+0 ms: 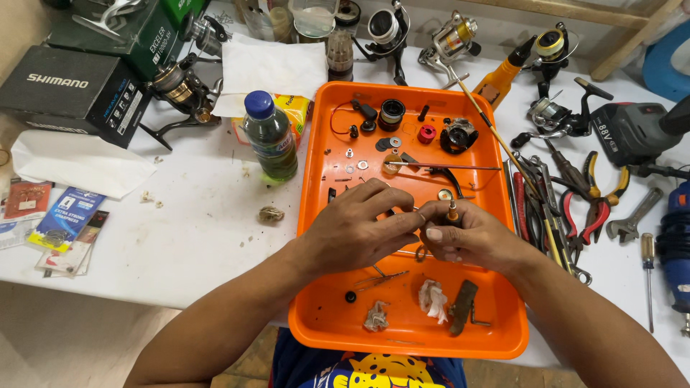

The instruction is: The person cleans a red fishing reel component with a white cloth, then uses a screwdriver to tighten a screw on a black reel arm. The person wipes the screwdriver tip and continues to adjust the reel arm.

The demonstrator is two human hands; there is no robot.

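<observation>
Over an orange tray my two hands meet. My right hand pinches a small brass-tipped reel shaft, held upright between thumb and fingers. My left hand touches the same small part with its fingertips; a thin ring shows at the fingertips. In the tray lie small reel parts: a black spool, a red knob, a dark rotor piece, washers and screws, crumpled wipes and a dark flat piece.
A green bottle with a blue cap stands left of the tray. Fishing reels and boxes fill the back. Pliers, wrenches and screwdrivers lie to the right, with a power tool. Packets lie far left.
</observation>
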